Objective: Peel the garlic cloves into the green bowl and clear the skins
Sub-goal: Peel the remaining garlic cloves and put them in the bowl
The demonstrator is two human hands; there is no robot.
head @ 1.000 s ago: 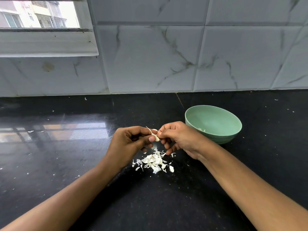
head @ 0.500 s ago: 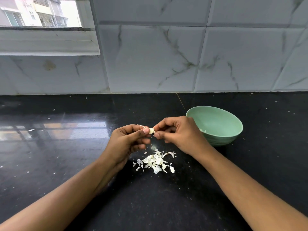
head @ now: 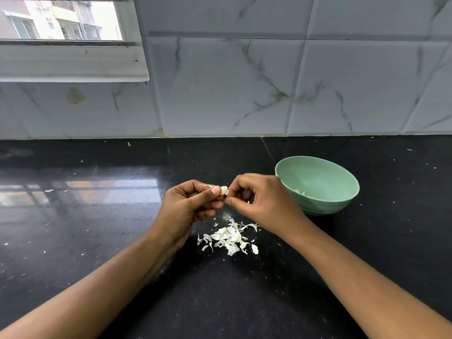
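**Head view.** A polished black stone surface (head: 367, 260) fills the lower half of the frame. It meets a white marble-veined tiled wall (head: 220, 94) along a straight back edge across the middle. A white-framed window (head: 61, 23) occupies the upper left. The near edge of the surface lies out of frame.

Left of the hands the surface runs wide to the frame edge, carrying only scattered white flecks and the window's reflection. To the right, a round pale-green bowl (head: 327, 176) stands just beside the right hand (head: 265, 204), with more dark surface beyond it.

Both forearms enter from the lower corners and converge at centre frame, raised above the surface. The left hand (head: 188, 209), fingers curled, pinches a small cream garlic clove (head: 223, 190) between thumb and forefinger, so its grip is clamped on the clove. The right hand, knuckles up, meets it from the right. Its thumb and forefinger tips close on the clove's right end, and the other fingers curl beneath.

A loose pile of white papery garlic skins (head: 230, 237) lies on the surface just below the hands in the frame, apart from the bowl. A pale peeled piece (head: 299, 192) rests inside the bowl near its left wall.
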